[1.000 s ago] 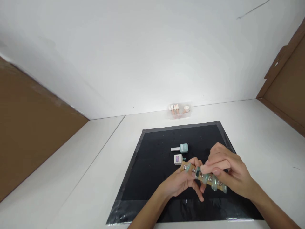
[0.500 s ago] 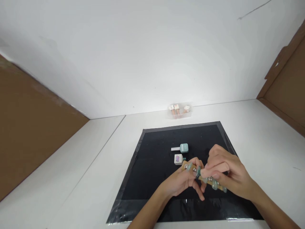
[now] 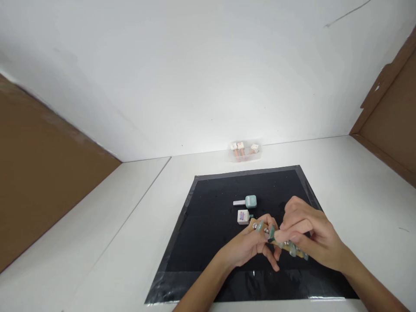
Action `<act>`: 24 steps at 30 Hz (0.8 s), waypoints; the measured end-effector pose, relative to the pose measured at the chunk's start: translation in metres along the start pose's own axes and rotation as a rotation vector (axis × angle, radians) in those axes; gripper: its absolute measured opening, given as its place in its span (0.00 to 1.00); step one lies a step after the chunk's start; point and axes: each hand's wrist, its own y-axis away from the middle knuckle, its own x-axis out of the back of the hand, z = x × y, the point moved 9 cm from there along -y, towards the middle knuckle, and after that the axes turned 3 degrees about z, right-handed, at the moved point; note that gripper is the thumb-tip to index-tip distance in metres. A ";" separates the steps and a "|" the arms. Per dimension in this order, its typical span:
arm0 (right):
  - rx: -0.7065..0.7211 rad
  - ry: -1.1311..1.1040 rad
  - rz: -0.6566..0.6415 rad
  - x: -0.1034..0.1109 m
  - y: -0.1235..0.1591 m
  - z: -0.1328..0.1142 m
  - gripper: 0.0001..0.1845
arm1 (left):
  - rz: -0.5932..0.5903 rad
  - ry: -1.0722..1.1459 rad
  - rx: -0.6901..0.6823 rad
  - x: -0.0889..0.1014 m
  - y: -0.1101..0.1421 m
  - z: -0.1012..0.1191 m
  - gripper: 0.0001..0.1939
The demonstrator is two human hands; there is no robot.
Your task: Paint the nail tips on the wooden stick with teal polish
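Note:
My left hand (image 3: 248,248) grips a narrow wooden nail-tip stand (image 3: 252,222), which slants down to the right. Along it sit several green false nails (image 3: 293,250) on shiny metal studs. Over the middle of the stand, my right hand (image 3: 312,234) is closed in a pinch around what looks like the pale pink cap of a nail polish brush (image 3: 300,226). The bristle end is hidden by fingers and nails. Just beyond my left hand lies an uncapped white nail polish bottle (image 3: 242,217) with a green neck. A teal polish bottle (image 3: 251,202) with a silver cap lies behind it.
Under my hands, a black mat (image 3: 208,242) is taped to the white table (image 3: 130,242). A clear tray (image 3: 256,156) with several white bottles with pinkish caps stands at the back wall. Brown cardboard panels flank the table on the left (image 3: 48,173) and right (image 3: 390,112).
The false nails and stand have tilted very slightly, and my right fingertips have shifted a little along the middle nail. Both hands keep their hold.

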 end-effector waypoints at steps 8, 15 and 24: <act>0.009 0.145 0.107 0.010 0.004 0.002 0.08 | -0.003 -0.017 0.014 0.002 0.003 -0.003 0.13; 0.020 -0.004 0.029 0.003 0.004 0.003 0.09 | 0.010 -0.015 0.013 0.004 0.001 -0.003 0.12; 0.006 0.137 0.093 0.008 0.005 0.005 0.09 | -0.004 -0.034 0.018 0.005 0.002 -0.006 0.14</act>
